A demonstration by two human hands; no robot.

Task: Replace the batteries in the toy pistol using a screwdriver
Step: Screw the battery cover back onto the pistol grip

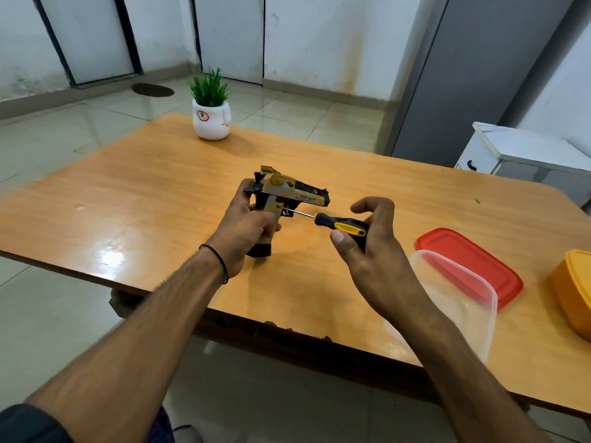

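Note:
A tan, yellow and black toy pistol [294,190] stands upright on the wooden table [153,193], barrel pointing right. My left hand [246,231] is wrapped around its grip, and the base of the grip rests on the table. My right hand [367,241] holds a black and yellow screwdriver [343,226] by the handle, fingers loosely curled. The thin metal shaft runs left, and its tip sits on the side of the grip just behind the trigger. No batteries are visible.
A clear plastic container [457,302] stands near the table's front edge under my right forearm, a red lid [473,260] lies behind it, and an orange container [575,289] is at the far right. A small potted plant [211,107] stands at the table's far edge.

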